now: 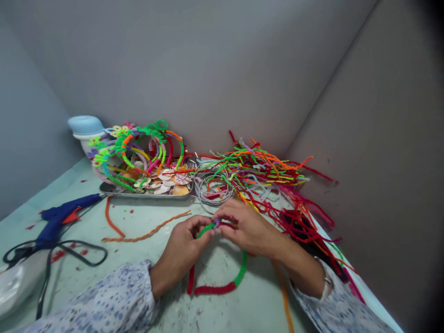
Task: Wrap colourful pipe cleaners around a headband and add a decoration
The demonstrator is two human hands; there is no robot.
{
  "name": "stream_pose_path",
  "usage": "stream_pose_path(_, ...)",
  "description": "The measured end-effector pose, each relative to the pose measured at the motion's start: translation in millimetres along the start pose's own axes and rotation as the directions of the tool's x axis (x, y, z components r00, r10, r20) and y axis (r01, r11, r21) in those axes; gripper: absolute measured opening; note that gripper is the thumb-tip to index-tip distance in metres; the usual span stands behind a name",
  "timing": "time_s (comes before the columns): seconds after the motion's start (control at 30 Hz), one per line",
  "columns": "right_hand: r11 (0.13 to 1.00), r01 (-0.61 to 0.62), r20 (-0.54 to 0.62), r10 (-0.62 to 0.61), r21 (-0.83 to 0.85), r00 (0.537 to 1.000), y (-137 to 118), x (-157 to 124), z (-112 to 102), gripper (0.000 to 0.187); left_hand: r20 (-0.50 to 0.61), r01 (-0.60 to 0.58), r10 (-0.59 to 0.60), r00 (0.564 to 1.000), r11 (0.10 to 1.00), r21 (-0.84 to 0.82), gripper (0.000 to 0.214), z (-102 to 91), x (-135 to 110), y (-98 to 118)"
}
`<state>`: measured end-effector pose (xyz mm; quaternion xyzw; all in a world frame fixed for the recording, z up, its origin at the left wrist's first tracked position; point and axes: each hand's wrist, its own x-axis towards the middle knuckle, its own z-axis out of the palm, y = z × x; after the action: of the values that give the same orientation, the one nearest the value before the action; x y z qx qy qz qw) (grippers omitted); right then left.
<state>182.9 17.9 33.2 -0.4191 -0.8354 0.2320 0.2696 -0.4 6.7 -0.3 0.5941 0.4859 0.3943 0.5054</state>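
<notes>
Both hands meet over the middle of the table at a curved band wrapped in red and green pipe cleaner (215, 290). Its lower part hangs below my fingers, with a red end on the left. My left hand (180, 247) is closed, pinching a green stretch of the band between thumb and fingers. From the other side, my right hand (248, 226) pinches at a small purple pipe cleaner piece (217, 223) on the band. A dark red stretch shows under the right fingers. The palms hide part of the band.
A metal tray (149, 196) holds seashells (163, 185) and pipe-cleaner hoops (152, 138). Behind it stands a blue-lidded container (86, 126). A wire coil (213, 187) and loose pipe cleaners (267, 166) lie right. A blue glue gun (60, 219) with its cord lies left, near orange strips (149, 235).
</notes>
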Motion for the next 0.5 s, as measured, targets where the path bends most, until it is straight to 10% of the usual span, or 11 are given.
stream_pose_path(0.5,0.900,-0.213,-0.009,0.234,0.381,0.972,25,1,29,0.012,0.100,0.030,-0.027,0.995,0.999,-0.029,0.026,-5.8,6,-9)
